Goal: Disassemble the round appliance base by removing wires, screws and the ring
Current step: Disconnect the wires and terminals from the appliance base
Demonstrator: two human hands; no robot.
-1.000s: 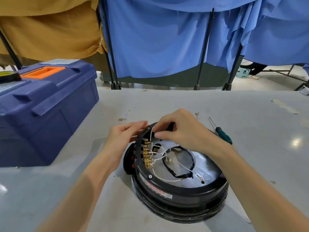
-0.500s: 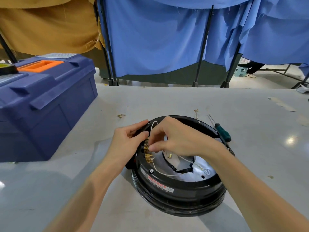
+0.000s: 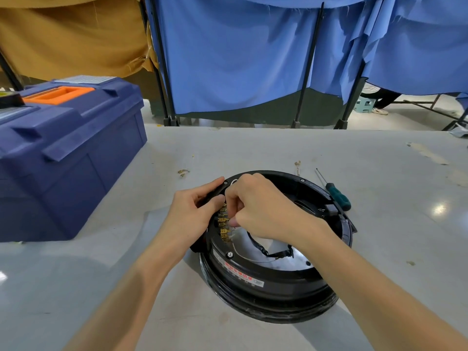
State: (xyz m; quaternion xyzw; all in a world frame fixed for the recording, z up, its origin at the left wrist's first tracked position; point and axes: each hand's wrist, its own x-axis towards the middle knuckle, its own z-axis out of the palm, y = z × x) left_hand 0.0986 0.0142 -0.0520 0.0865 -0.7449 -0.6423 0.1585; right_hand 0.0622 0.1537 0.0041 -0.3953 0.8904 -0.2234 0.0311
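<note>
The round black appliance base [image 3: 276, 252] lies on the grey table [image 3: 253, 148], near its front edge and a little right of centre. The left hand [image 3: 195, 219] clasps the base's left rim, fingers curled over the black edge and thumb pressed beside a row of brass spade terminals [image 3: 224, 228]. The right hand [image 3: 263, 209] reaches in over the open middle, thumb and forefinger pinched together at the terminals; a thin white wire [image 3: 243, 257] runs out just below them, but whether the pinch actually holds it cannot be told. A white label [image 3: 238, 272] on the near wall carries red and black print, too small and blurred to read. A hex screw [image 3: 230, 254] sits just above the label. A green-handled screwdriver [image 3: 334, 191] lies on the table just beside the base's far right rim. A blue toolbox [image 3: 68, 153] with an orange handle stands at the left.
</note>
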